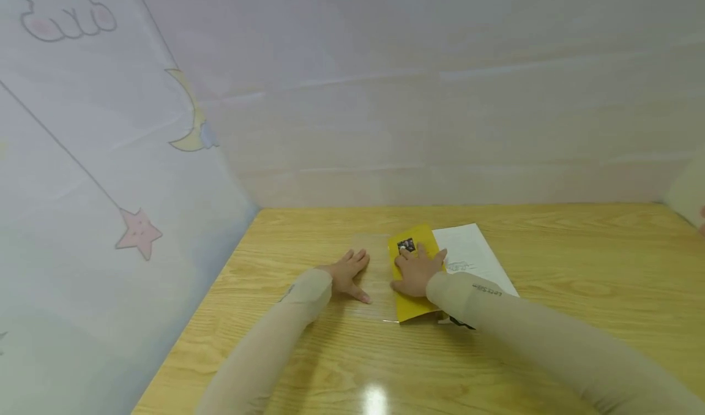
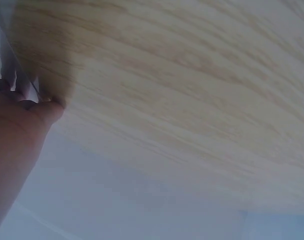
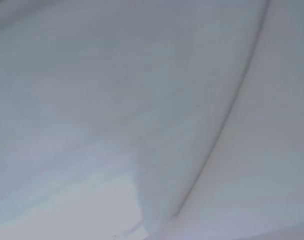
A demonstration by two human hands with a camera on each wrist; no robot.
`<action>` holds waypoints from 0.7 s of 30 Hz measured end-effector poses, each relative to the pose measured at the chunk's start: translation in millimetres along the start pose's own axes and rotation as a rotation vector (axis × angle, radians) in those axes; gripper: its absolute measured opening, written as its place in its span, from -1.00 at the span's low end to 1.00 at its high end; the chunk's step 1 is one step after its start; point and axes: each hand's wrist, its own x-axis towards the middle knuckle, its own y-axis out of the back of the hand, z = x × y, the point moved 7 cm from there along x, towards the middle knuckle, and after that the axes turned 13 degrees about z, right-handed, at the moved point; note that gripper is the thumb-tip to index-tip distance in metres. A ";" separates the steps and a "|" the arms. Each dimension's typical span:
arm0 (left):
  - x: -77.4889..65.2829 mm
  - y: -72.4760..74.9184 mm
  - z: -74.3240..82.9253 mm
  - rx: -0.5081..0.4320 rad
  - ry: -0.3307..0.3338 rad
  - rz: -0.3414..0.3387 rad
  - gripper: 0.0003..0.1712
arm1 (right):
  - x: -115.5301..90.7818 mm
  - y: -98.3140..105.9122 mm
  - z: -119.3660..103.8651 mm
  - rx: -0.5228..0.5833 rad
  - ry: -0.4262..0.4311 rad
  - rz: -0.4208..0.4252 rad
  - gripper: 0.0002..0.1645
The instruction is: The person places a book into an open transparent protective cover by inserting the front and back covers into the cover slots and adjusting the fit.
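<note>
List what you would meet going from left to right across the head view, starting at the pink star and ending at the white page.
Pink star → yellow moon → left hand → yellow cover with the right hand on it → white page

Left hand (image 1: 350,274) on clear sheet (image 1: 381,283), right hand (image 1: 417,274) on yellow cover (image 1: 412,308), white page (image 1: 475,251), wooden table (image 1: 595,268)

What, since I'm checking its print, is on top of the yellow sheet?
On the yellow sheet: the right hand and a small dark picture; anything beneath the hand is hidden.
</note>
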 end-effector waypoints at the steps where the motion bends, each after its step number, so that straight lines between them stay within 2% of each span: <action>1: -0.5 0.6 1.4 -0.001 -0.003 0.001 0.25 | -0.2 0.5 1.5 -0.006 -0.004 -0.005 -0.20; 6: 2.9 -1.6 3.3 0.018 -0.016 0.010 0.25 | -1.1 2.6 5.5 -0.076 -0.015 0.010 -0.14; 10: 1.9 -0.5 3.8 0.010 -0.016 0.008 0.25 | 2.8 2.3 5.9 -0.061 -0.004 0.019 -0.17; 15: -7.9 6.6 6.8 -0.011 -0.012 0.006 0.21 | 6.1 3.4 -3.6 -0.055 0.067 0.010 -0.18; 21: -8.2 7.5 8.1 0.010 -0.022 0.020 0.18 | 8.8 3.2 -17.8 -0.091 0.122 0.025 -0.16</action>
